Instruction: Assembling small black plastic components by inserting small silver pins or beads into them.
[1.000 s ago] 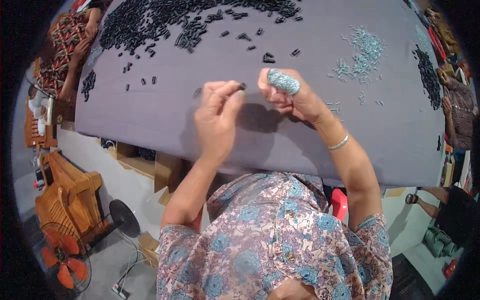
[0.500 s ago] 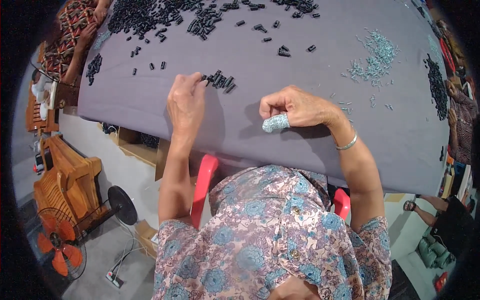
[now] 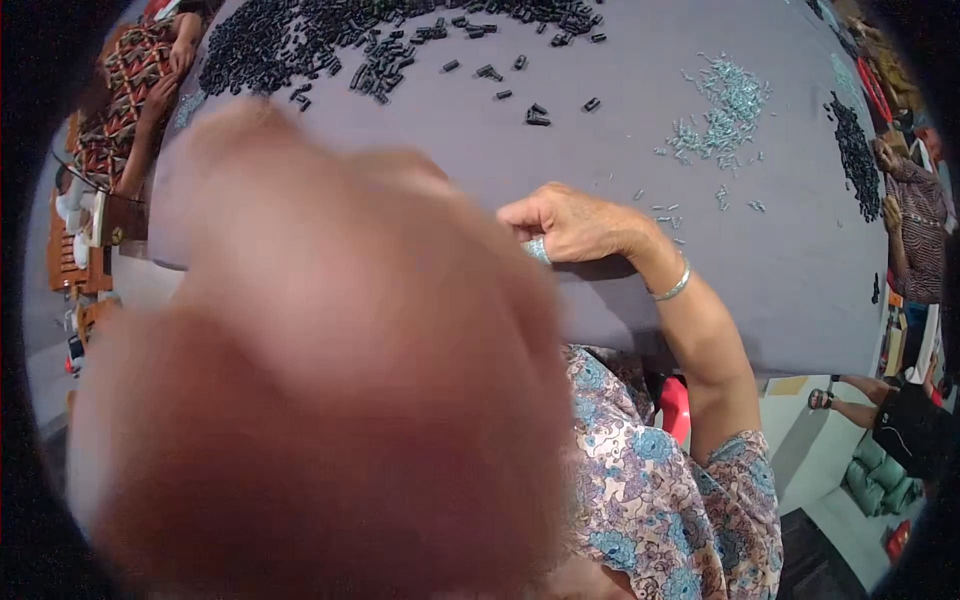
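Observation:
My left hand point(image 3: 330, 330) is raised very close to the camera. It is a large blur over the left and middle of the view, and I cannot make out its fingers. It hides my left arm and the near left part of the table. My right hand point(image 3: 580, 225) rests over the table's near side with its fingers curled closed; anything inside them is hidden. A silvery-blue wrap point(image 3: 540, 250) covers its thumb. Beyond this hand lies a loose heap of small light-blue pins point(image 3: 735, 110), with a few strays nearer to it.
Grey cloth covers the table point(image 3: 640, 130). Many small black cylindrical parts point(image 3: 385, 70) are heaped at the far left, some scattered toward the middle. Another black pile point(image 3: 855, 155) lies at the right edge. Other people's hands point(image 3: 160, 100) show at the left, with another person point(image 3: 915, 230) at the right.
My left hand has left the small black parts and come up close to the camera, blocking much of the view. My right hand stays closed, in nearly the same place.

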Action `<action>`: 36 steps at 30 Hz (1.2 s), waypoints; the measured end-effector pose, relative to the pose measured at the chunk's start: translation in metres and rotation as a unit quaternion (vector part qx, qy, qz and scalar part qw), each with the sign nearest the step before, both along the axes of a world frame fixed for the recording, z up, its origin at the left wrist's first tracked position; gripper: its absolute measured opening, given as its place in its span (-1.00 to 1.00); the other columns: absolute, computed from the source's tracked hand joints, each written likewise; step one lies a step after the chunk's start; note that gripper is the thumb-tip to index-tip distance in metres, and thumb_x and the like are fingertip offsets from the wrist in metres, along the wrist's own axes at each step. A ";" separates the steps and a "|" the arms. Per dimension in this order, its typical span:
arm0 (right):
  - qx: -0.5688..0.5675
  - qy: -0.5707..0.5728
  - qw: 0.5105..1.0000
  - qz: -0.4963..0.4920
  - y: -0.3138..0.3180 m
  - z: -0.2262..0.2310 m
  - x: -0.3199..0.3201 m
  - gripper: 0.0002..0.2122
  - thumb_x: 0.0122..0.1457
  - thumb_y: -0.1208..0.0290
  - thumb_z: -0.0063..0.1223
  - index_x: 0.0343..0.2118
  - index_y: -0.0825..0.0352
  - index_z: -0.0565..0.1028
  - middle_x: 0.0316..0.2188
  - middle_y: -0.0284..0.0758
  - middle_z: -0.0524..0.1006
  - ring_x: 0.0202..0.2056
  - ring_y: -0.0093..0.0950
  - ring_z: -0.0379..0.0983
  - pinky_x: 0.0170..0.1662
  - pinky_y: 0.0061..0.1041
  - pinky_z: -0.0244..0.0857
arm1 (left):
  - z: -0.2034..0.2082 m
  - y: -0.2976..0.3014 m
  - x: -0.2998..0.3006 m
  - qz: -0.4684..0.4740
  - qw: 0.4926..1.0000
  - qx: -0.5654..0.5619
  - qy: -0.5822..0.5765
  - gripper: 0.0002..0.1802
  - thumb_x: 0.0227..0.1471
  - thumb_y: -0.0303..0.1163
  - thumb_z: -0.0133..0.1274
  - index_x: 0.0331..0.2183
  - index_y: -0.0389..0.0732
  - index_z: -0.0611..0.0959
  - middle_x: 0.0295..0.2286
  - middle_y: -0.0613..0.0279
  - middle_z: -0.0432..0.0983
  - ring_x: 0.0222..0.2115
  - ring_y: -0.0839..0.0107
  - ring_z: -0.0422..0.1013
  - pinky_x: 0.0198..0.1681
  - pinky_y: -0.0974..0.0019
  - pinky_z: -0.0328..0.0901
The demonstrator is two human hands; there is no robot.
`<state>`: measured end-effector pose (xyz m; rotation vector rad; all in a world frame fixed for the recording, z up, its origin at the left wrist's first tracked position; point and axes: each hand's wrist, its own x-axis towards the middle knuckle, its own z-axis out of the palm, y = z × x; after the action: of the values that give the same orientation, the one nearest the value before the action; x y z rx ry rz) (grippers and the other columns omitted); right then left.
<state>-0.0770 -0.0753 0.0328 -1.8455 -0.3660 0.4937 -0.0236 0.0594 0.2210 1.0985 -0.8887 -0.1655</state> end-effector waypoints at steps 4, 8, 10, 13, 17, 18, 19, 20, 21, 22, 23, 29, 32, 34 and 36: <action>-0.002 0.011 1.000 -0.028 -0.020 -0.004 -0.006 -0.84 0.04 0.38 0.11 -0.48 0.34 0.42 -0.68 -0.48 0.39 -0.59 -0.71 0.27 -0.50 -0.61 0.18 | -0.042 0.027 -0.004 -0.051 0.999 0.004 0.006 -0.85 -0.11 -0.60 -0.02 -0.37 -0.34 0.51 -0.44 0.18 0.39 -0.44 0.33 0.34 -0.38 0.33 0.26; 0.053 0.009 0.998 -0.034 -0.013 -0.007 -0.010 -0.80 0.00 0.31 0.15 -0.51 0.33 0.42 -0.70 -0.42 0.38 -0.62 -0.63 0.23 -0.53 -0.54 0.15 | -0.023 0.022 -0.007 -0.078 0.997 0.013 -0.022 -0.85 -0.12 -0.58 0.00 -0.37 -0.34 0.51 -0.44 0.18 0.40 -0.44 0.33 0.34 -0.38 0.31 0.26; 0.053 -0.023 0.998 -0.036 -0.010 -0.014 -0.017 -0.79 0.02 0.30 0.14 -0.50 0.33 0.41 -0.69 -0.43 0.37 -0.60 -0.64 0.23 -0.52 -0.54 0.17 | -0.023 0.018 -0.004 -0.107 0.994 0.011 -0.036 -0.85 -0.12 -0.57 0.00 -0.38 -0.33 0.51 -0.44 0.18 0.40 -0.45 0.32 0.34 -0.39 0.31 0.26; 0.007 -0.040 0.999 -0.025 -0.005 -0.014 -0.019 -0.81 0.05 0.29 0.11 -0.45 0.32 0.42 -0.65 -0.36 0.42 -0.57 -0.57 0.29 -0.48 -0.51 0.20 | -0.012 0.010 0.008 -0.139 0.988 0.007 -0.074 -0.85 -0.13 -0.55 0.02 -0.38 -0.33 0.51 -0.44 0.18 0.40 -0.45 0.32 0.34 -0.39 0.29 0.26; -0.008 -0.035 0.999 -0.033 -0.011 -0.011 -0.015 -0.77 0.03 0.25 0.10 -0.42 0.33 0.43 -0.63 -0.31 0.44 -0.56 -0.49 0.34 -0.47 -0.47 0.22 | -0.004 0.003 0.008 -0.186 0.979 0.029 -0.074 -0.85 -0.13 -0.54 0.03 -0.39 -0.32 0.51 -0.44 0.18 0.40 -0.45 0.31 0.34 -0.40 0.28 0.27; -0.013 -0.048 0.998 -0.038 -0.012 -0.010 -0.015 -0.76 0.02 0.24 0.09 -0.41 0.33 0.43 -0.63 -0.29 0.45 -0.56 -0.46 0.36 -0.46 -0.45 0.23 | -0.003 -0.001 0.004 -0.198 0.977 0.038 -0.068 -0.84 -0.14 -0.53 0.03 -0.39 -0.32 0.51 -0.44 0.18 0.40 -0.45 0.31 0.34 -0.40 0.27 0.27; 0.002 -0.031 0.999 -0.033 -0.014 -0.002 -0.014 -0.75 0.01 0.24 0.08 -0.40 0.34 0.43 -0.62 -0.27 0.46 -0.55 -0.42 0.38 -0.46 -0.42 0.24 | 0.000 0.000 0.004 -0.208 0.975 0.047 -0.063 -0.84 -0.14 -0.53 0.04 -0.39 -0.31 0.51 -0.44 0.18 0.40 -0.45 0.31 0.35 -0.40 0.27 0.27; 0.005 -0.027 0.999 -0.039 -0.012 -0.002 -0.013 -0.75 0.01 0.24 0.08 -0.40 0.34 0.43 -0.62 -0.27 0.46 -0.55 -0.42 0.38 -0.46 -0.42 0.24 | 0.003 0.001 0.003 -0.217 0.973 0.057 -0.058 -0.84 -0.14 -0.52 0.04 -0.39 -0.31 0.51 -0.44 0.18 0.40 -0.45 0.31 0.35 -0.41 0.27 0.27; 0.002 -0.037 0.999 -0.031 -0.012 -0.004 -0.009 -0.76 0.01 0.25 0.08 -0.40 0.34 0.43 -0.62 -0.27 0.46 -0.55 -0.42 0.38 -0.46 -0.42 0.25 | 0.006 0.001 0.004 -0.224 0.971 0.065 -0.058 -0.84 -0.14 -0.52 0.05 -0.39 -0.31 0.51 -0.44 0.18 0.41 -0.45 0.31 0.35 -0.41 0.26 0.27; -0.001 -0.046 0.999 -0.023 -0.013 -0.005 -0.007 -0.77 0.01 0.26 0.07 -0.40 0.34 0.43 -0.62 -0.27 0.46 -0.56 -0.42 0.37 -0.46 -0.42 0.25 | 0.010 0.001 0.004 -0.231 0.968 0.074 -0.059 -0.84 -0.14 -0.51 0.05 -0.39 -0.31 0.51 -0.44 0.18 0.41 -0.45 0.31 0.35 -0.41 0.26 0.27; 0.000 -0.048 0.998 -0.027 -0.014 -0.007 -0.007 -0.77 0.01 0.26 0.07 -0.40 0.34 0.43 -0.62 -0.27 0.46 -0.56 -0.42 0.37 -0.46 -0.42 0.25 | 0.014 0.001 0.003 -0.238 0.966 0.083 -0.060 -0.84 -0.15 -0.51 0.05 -0.40 -0.30 0.51 -0.44 0.18 0.41 -0.45 0.31 0.35 -0.41 0.26 0.27; 0.014 -0.005 0.999 -0.028 -0.017 -0.005 -0.013 -0.75 0.01 0.23 0.09 -0.45 0.35 0.43 -0.60 -0.29 0.47 -0.54 -0.45 0.37 -0.46 -0.42 0.25 | 0.035 0.014 0.000 -0.271 0.949 0.145 -0.072 -0.83 -0.16 -0.48 0.08 -0.40 -0.29 0.51 -0.44 0.18 0.41 -0.45 0.30 0.35 -0.42 0.23 0.27; 0.048 -0.062 0.996 -0.053 -0.011 -0.010 -0.015 -0.81 -0.03 0.33 0.11 -0.54 0.35 0.41 -0.71 -0.40 0.34 -0.61 -0.58 0.22 -0.53 -0.48 0.11 | 0.042 0.012 0.000 -0.270 0.946 0.149 -0.098 -0.82 -0.16 -0.46 0.09 -0.41 -0.29 0.52 -0.44 0.18 0.41 -0.46 0.29 0.35 -0.43 0.22 0.28; 0.045 -0.059 0.996 -0.059 -0.009 -0.008 -0.015 -0.81 -0.03 0.33 0.11 -0.53 0.35 0.41 -0.71 -0.40 0.34 -0.61 -0.57 0.22 -0.54 -0.48 0.11 | 0.045 0.017 -0.001 -0.279 0.942 0.163 -0.094 -0.82 -0.17 -0.45 0.10 -0.41 -0.28 0.52 -0.44 0.18 0.42 -0.46 0.29 0.35 -0.43 0.21 0.28; 0.055 -0.032 0.996 -0.059 -0.013 -0.007 -0.015 -0.81 -0.03 0.32 0.11 -0.53 0.34 0.41 -0.71 -0.39 0.34 -0.63 -0.55 0.22 -0.54 -0.48 0.11 | 0.047 0.023 -0.001 -0.287 0.937 0.178 -0.085 -0.81 -0.17 -0.44 0.10 -0.41 -0.28 0.52 -0.43 0.18 0.42 -0.46 0.29 0.36 -0.43 0.21 0.28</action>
<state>-0.0916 -0.0879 0.0261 -1.7672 -0.3196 0.3285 -0.0242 0.0823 0.2677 1.1684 -1.3606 -0.7492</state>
